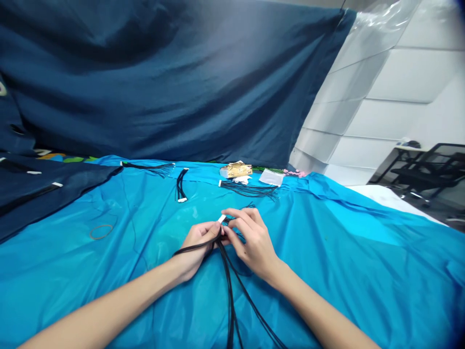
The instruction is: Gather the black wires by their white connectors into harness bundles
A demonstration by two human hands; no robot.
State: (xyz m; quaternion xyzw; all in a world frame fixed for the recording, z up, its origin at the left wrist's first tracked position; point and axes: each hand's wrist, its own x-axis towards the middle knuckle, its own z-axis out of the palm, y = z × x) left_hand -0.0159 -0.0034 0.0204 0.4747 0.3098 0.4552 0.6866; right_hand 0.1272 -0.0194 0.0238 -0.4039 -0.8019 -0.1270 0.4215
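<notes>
My left hand (199, 243) is closed on a black wire harness (229, 281), its thumb close under a white connector (222, 218). One loop of the black wires bends back over the left wrist, while other strands hang down towards me. Fingers bent, my right hand (250, 237) pinches the wires just right of the connector. Thin wire ends stick out beyond the right fingers. The fingertips partly hide where the wires meet the connector.
Blue sheeting (327, 271) covers the work surface. Farther back lie a short harness (180, 185), a longer harness (249, 189), another harness (148, 167) and a gold packet (236, 169). A rubber band (101, 232) is at left, near dark cloth (43, 208) bearing black cables.
</notes>
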